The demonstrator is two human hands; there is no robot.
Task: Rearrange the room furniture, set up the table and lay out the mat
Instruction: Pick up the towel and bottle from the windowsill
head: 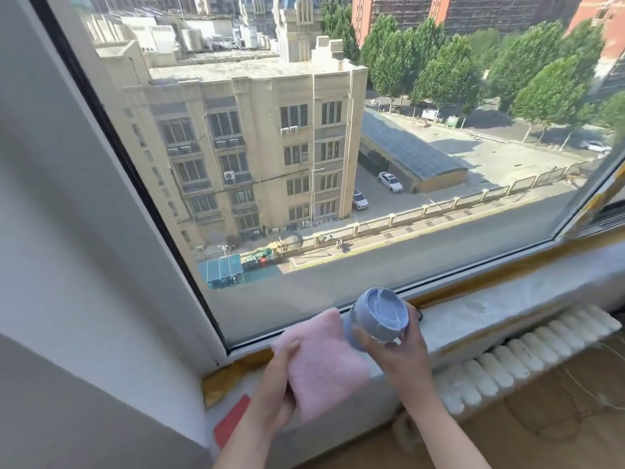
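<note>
Observed at a window overlooking a street and a beige multi-storey building. The left hand (280,384) holds a folded pink cloth (321,363) above the left end of the windowsill (507,319); its fingers are clamped on the cloth, thumb on the upper face, the rest hidden beneath. The right hand (402,353) grips a blue-grey lidded cup (378,318), tilted so the lid faces the camera; its fingers are closed around the cup body just below the lid. Cloth and cup sit just beside each other, edges appearing to touch; contact cannot be confirmed. Both items are held in the air over the sill, not resting on it. The sill is covered with a pale protective film edged in yellow tape. A white radiator (527,357) runs beneath the sill to the right. A red patch (231,421) shows on the wall below the sill's left end. No table, mat or furniture appears in this view.
</note>
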